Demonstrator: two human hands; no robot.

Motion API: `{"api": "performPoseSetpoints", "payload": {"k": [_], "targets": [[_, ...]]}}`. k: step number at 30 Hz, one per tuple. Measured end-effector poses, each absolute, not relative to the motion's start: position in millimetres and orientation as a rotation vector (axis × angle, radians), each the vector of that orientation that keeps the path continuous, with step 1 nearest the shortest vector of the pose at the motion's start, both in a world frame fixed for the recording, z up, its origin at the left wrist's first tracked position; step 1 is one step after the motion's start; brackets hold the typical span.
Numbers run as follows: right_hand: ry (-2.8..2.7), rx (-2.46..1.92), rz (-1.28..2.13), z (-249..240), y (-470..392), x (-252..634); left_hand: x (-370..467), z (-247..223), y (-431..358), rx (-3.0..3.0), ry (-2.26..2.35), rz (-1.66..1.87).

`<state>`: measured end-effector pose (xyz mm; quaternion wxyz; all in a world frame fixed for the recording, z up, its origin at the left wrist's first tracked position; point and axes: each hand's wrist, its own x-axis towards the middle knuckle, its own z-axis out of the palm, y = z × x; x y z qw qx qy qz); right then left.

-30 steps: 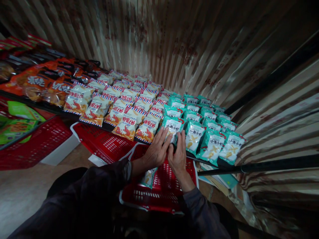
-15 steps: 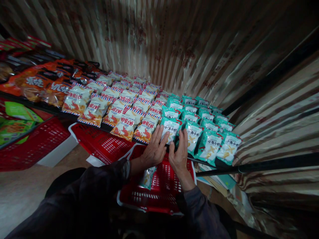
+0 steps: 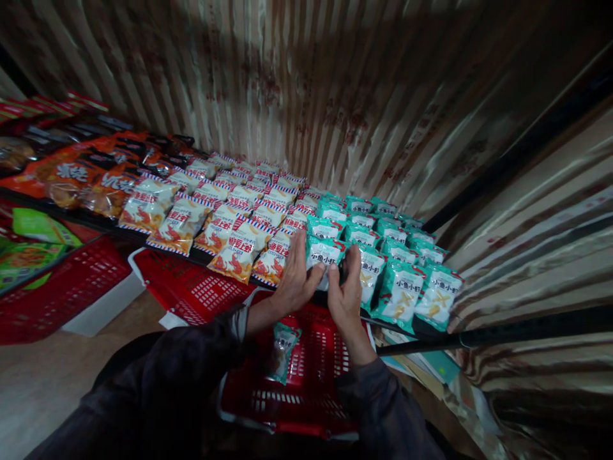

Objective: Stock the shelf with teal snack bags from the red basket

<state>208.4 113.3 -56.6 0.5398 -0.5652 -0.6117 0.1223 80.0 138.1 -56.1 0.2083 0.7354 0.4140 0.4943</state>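
My left hand [image 3: 293, 275] and my right hand [image 3: 345, 281] flank a teal-and-white snack bag [image 3: 324, 257] at the front left of the teal rows. Their fingers line its two sides, and the thumbs rest at its lower front, so the bag is held between them. Right of it stand more teal snack bags [image 3: 401, 291] in rows. To the left are white-and-red snack bags [image 3: 238, 248] with striped edges, the closest beside my left fingers. Below my hands, a red basket [image 3: 311, 418] contains a single visible teal snack bag [image 3: 283, 351].
Orange snack bags [image 3: 103, 182] fill the shelf further left. Another red basket [image 3: 211, 284] sits under the shelf; a third [image 3: 71, 287] holds green packets [image 3: 33, 249]. A dark metal bar [image 3: 527, 326] crosses at right. Corrugated sheeting [image 3: 311, 83] hangs behind.
My hands have turned from lying flat against the bag's front to cupping its sides, thumbs in front. The view has shifted slightly, showing more of the bag in the basket.
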Motion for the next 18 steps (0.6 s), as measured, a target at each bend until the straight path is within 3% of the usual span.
{"api": "performPoseSetpoints", "payload": {"k": [18], "targets": [[-1.375,-1.356,0.363,-33.9,150.6,216.5,93.0,-44.1,182.1,1.822,1.206,1.353]]}}
